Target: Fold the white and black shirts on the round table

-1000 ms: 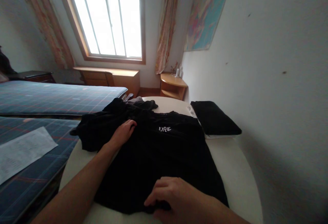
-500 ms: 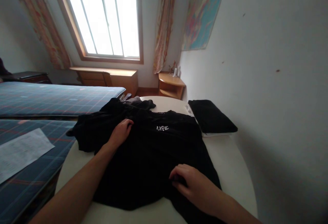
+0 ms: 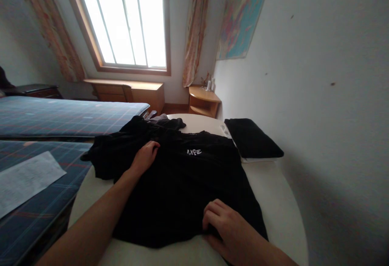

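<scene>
A black T-shirt (image 3: 170, 189) with white lettering on its chest lies spread over a round white table (image 3: 287, 201). My left hand (image 3: 146, 156) is closed on the cloth near the shirt's upper left, fingertips pinched together. At the lower right hem, my right hand (image 3: 223, 225) has its fingers curled round the edge of the shirt, the thumb underneath. Part of the cloth below that hand is hidden by the hand and forearm.
A folded black garment (image 3: 253, 138) rests on something white at the table's right, beside the wall. More dark clothing (image 3: 170, 122) lies behind the shirt. To the left are plaid mattresses (image 3: 75, 118) and a paper sheet (image 3: 30, 181).
My right hand has moved slightly down, and its fingers have closed over the hem. The dark cloth that hung below it is now mostly out of sight. My left hand has barely moved.
</scene>
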Demonstrator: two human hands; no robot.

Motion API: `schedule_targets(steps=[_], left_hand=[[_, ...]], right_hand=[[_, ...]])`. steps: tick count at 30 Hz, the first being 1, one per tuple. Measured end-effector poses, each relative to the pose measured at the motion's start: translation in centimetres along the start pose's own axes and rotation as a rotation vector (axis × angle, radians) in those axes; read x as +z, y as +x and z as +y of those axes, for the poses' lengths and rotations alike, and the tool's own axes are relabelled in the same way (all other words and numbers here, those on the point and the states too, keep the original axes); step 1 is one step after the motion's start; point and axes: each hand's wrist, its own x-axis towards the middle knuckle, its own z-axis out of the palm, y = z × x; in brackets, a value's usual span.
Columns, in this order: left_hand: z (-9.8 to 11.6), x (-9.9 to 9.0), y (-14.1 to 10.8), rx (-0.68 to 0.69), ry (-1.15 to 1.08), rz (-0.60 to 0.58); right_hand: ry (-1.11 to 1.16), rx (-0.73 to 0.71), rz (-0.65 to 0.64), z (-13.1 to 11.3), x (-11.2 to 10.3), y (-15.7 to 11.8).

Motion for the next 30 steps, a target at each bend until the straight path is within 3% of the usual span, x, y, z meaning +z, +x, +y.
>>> schedule_targets(steps=[7, 16, 21, 24, 27, 30], left_hand=[[0.0, 0.1, 0.1, 0.001, -0.001, 0.002], [-0.3, 0.2, 0.1, 0.010, -0.008, 0.004], [-0.2, 0.2, 0.0, 0.005, -0.003, 0.003], [-0.2, 0.1, -0.1, 0.006, -0.003, 0.002], [0.2, -0.3, -0.1, 0.005, 0.001, 0.000], [2.3, -1.4, -0.2, 0.043, 0.056, 0.075]], right_hand=[[0.257, 0.136, -0.007, -1.4, -1.7, -1.0], [-0.126, -0.084, -0.038, 0.1, 1.2, -0.9], [0.084, 0.103, 0.097, -0.3, -0.4, -0.7], [0.167, 0.138, 0.116, -0.3, -1.1, -0.6], [0.154, 0.084, 0.092, -0.3, -1.3, -0.8], [0.133, -0.077, 0.000, -0.5, -1.6, -1.6]])
